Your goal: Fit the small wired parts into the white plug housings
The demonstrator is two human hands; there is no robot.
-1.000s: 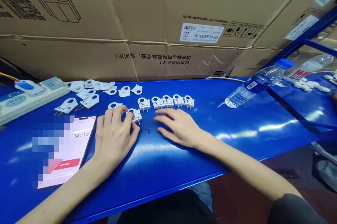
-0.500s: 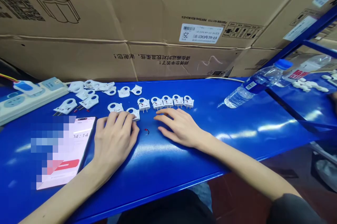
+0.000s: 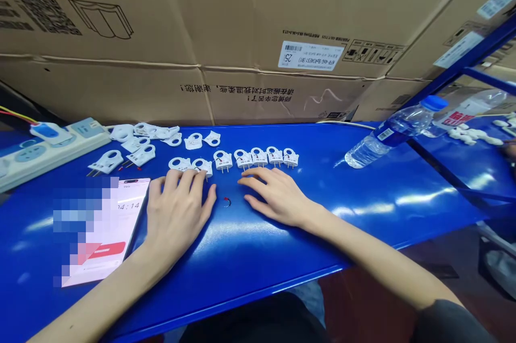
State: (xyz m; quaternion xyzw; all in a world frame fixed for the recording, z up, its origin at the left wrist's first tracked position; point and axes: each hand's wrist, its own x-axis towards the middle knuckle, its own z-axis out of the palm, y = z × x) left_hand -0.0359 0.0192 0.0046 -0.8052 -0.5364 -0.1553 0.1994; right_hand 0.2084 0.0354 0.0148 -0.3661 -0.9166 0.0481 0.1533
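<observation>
My left hand (image 3: 177, 206) lies palm down, thumb spread from its fingers, with nothing in its grasp. Its fingertips reach the near edge of two white plug housings with ring handles, one on the left (image 3: 178, 163) and one with pins (image 3: 202, 166); whether they touch is hard to see. My right hand (image 3: 274, 193) rests on the table, fingers loosely spread and holding nothing. Just beyond it stands a row of similar white plugs (image 3: 259, 156), pins toward me, and another plug (image 3: 223, 159) sits left of that row. Between my hands lies a small red-and-black wire piece (image 3: 228, 202).
More white plug parts (image 3: 141, 155) are scattered behind my left hand. A phone (image 3: 115, 230) and a power strip (image 3: 52, 149) lie at the left. A water bottle (image 3: 395, 130) leans at the right, near a blue metal frame (image 3: 455, 74). A large cardboard box (image 3: 242, 63) backs the blue table (image 3: 258, 262).
The pinned plug by my left fingertips has moved away from me and left, nearer its neighbour, and my left thumb is clear of it. My right hand stays about where it was.
</observation>
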